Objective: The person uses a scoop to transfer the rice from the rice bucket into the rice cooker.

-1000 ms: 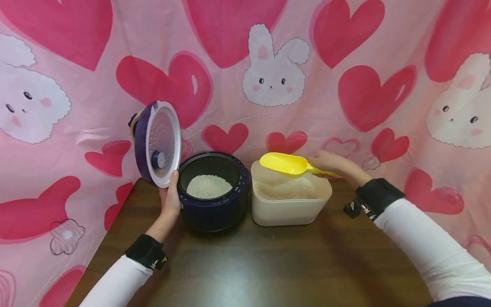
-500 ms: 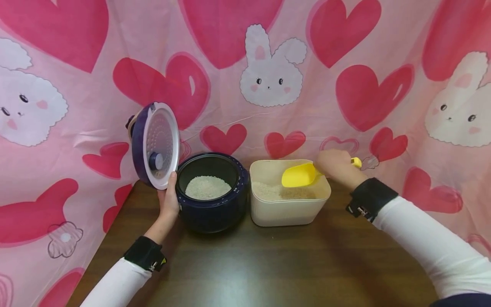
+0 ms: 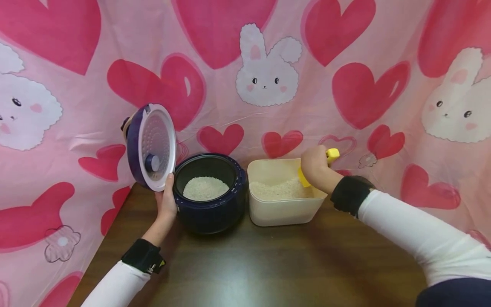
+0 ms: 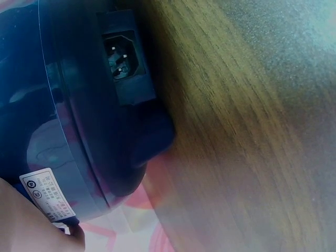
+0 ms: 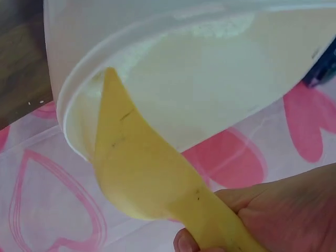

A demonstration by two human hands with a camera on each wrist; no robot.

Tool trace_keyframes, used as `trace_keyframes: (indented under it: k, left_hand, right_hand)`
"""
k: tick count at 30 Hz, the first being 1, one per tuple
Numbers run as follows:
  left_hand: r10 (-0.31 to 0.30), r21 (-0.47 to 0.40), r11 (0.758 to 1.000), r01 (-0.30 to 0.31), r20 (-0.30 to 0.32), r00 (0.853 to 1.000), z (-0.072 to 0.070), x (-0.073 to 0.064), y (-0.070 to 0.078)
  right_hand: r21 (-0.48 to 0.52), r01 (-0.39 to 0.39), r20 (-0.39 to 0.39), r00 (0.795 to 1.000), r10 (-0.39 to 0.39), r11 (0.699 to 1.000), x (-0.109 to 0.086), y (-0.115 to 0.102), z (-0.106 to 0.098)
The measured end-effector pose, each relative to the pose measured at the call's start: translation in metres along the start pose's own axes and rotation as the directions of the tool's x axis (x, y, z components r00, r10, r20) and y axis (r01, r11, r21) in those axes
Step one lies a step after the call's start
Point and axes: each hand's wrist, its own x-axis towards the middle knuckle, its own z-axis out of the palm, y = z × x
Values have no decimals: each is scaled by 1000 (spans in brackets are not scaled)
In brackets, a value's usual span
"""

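Pink heart-print cloth [image 3: 222, 100] behind, the right hand [image 3: 316, 169] grips a yellow plastic scoop [image 5: 137, 173], best angled low inside the cream oblong plastic tub [image 3: 281, 213], left hand [image 3: 166, 204] pinching the round purple lid [image 3: 156, 138].

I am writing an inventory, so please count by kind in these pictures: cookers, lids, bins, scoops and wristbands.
Dark blue cooker: 1
Raised lid: 1
Cream bin: 1
Yellow scoop: 1
Black wristbands: 2
Total: 6

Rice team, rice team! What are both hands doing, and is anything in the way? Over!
Left hand holding cooker lid, tilted up. Right hand gripping yellow scoop at mouth of bin. Rice in cooker and bin. Nothing seen blocking.
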Motion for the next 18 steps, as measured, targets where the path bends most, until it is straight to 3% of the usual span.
trace_keyframes:
  k: [8,14,18]
  left_hand:
    - [8,0,1000,-8,-5,1000,-1,-1,-1]
    - [12,16,1000,-12,7,1000,-1,-1,-1]
    - [12,0,1000,-12,-2,1000,0,0,0]
  right_hand:
    - [-98,26,11,1000,-25,995,2,-18,13]
    - [-28,75,31,997,-74,997,5,-19,32]
    - [97,79,31,996,-82,992,10,-15,44]
